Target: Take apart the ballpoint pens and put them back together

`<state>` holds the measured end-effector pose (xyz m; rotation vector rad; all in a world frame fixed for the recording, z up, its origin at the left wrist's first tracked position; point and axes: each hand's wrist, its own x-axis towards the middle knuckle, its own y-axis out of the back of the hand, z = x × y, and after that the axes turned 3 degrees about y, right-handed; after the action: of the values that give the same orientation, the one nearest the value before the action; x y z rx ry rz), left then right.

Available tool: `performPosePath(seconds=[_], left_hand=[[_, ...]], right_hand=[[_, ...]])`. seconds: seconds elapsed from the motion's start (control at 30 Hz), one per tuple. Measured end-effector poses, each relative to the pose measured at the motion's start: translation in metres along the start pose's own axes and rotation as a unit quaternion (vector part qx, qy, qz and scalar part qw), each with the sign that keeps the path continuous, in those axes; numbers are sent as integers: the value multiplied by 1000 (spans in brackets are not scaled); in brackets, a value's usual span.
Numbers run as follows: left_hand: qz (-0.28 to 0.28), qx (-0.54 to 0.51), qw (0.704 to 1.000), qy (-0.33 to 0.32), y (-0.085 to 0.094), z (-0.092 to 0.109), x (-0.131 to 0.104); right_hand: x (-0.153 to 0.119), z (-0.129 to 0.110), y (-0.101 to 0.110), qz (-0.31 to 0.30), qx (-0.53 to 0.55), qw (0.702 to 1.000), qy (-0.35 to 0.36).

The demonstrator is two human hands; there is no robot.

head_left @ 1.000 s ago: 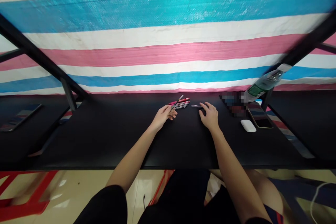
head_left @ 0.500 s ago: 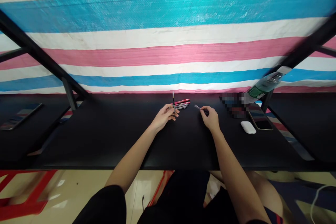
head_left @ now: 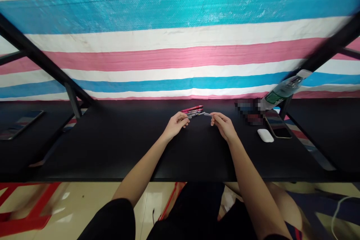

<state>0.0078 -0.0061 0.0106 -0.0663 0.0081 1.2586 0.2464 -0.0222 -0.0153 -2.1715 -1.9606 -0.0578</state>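
My left hand is closed, thumb against fingers, on a slim pen that points right; part of it is hidden by the fingers and hard to tell from the pens behind. Opposite it, my right hand pinches a thin, pale, see-through pen piece that points left. The ends of the two pieces are close together; whether they touch I cannot tell. Just behind the left fingertips lies a bunch of several pens, red and grey, on the black tabletop.
At the right stand a clear bottle with a green label, a phone and a white earbud case. A blurred patch lies beside them. Another phone rests at far left. A striped sheet hangs behind.
The pen in my left hand has tipped from upright to pointing right. My right hand has moved slightly left, bringing its pale piece nearer to that pen.
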Motion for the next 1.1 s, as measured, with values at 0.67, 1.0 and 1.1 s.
performPosePath(seconds=[0.67, 1.0, 1.1], left_hand=[[16, 45, 999, -10, 3, -3, 2], [13, 78, 997, 3, 2, -4, 2], [21, 87, 996, 18, 2, -6, 3]], right_hand=[[1, 1, 2, -19, 54, 998, 14], [-4, -2, 1, -92, 73, 992, -49], [-5, -3, 1, -108, 76, 989, -61]])
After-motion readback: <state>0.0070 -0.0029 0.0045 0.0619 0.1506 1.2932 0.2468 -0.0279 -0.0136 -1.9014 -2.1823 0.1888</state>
